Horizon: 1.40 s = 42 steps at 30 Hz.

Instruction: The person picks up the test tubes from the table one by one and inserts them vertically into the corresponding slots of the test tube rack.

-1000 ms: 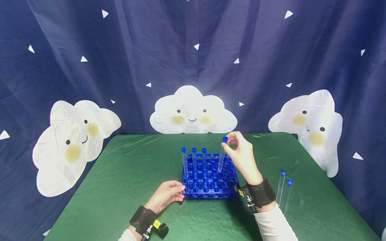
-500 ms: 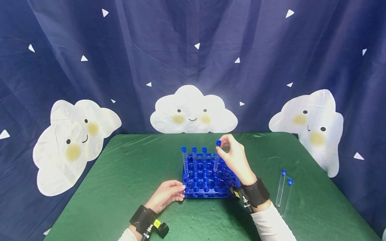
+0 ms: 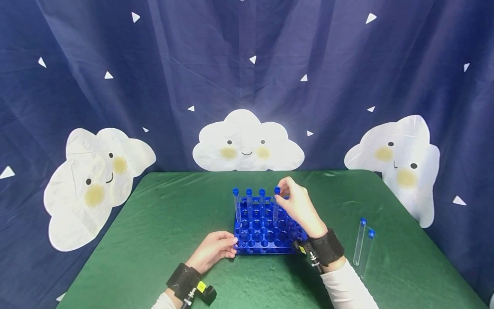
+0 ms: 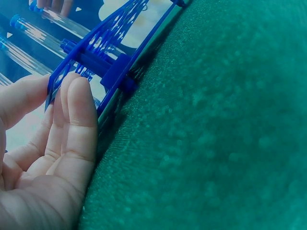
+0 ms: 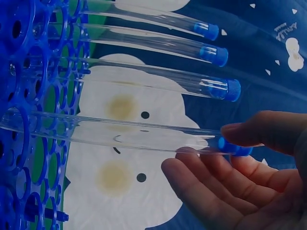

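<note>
A blue test tube rack (image 3: 263,237) stands on the green table, its top full of round holes. My left hand (image 3: 213,249) pinches the rack's near left corner; the left wrist view shows the thumb above the rack's edge (image 4: 53,84) and the fingers beneath. My right hand (image 3: 300,205) pinches the blue cap of a clear test tube (image 5: 144,135) between thumb and fingers. That tube stands upright with its lower end in a rack hole. To its left, three more capped tubes (image 3: 249,207) stand in a row in the rack.
Two capped test tubes (image 3: 359,242) lie side by side on the green table (image 3: 409,266), right of my right forearm. A dark blue curtain (image 3: 247,56) with white clouds hangs behind the table's far edge.
My right hand has moved left and down with the test tube, whose lower end has gone into a rack hole. My left hand stays at the rack's corner.
</note>
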Tool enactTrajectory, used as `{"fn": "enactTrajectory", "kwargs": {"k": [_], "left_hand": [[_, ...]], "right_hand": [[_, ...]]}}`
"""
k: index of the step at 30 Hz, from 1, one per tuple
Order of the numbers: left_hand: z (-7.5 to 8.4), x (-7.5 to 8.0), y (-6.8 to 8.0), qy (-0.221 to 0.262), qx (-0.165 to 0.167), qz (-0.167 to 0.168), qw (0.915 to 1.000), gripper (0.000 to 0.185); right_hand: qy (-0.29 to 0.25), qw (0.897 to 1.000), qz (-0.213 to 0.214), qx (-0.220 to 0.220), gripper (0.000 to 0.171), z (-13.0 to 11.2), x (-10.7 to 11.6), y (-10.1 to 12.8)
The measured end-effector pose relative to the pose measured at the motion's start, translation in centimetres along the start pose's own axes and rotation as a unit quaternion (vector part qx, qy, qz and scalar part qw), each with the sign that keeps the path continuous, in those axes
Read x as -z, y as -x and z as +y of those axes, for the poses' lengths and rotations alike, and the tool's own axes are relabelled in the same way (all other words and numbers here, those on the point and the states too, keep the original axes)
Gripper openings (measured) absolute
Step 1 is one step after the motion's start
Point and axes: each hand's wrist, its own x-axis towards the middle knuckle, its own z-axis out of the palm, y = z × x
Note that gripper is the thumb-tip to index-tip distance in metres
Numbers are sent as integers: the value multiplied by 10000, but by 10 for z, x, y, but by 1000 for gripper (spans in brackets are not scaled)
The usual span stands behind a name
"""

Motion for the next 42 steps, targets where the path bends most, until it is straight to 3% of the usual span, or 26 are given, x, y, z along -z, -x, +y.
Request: {"fn": "enactTrajectory", "kwargs": {"k": [24, 36, 42], "left_hand": [[0, 0, -1, -3, -2, -4, 10000, 13], [1, 0, 0, -37, -12, -8, 10000, 12], [-1, 1, -1, -10, 5, -41, 10000, 10]], "right_hand": [[-76, 9997, -204, 138, 25, 2, 11, 0], [170, 9986, 354, -367, 25, 25, 68, 0], [236, 9957, 193, -876, 32, 44, 106, 7]]}}
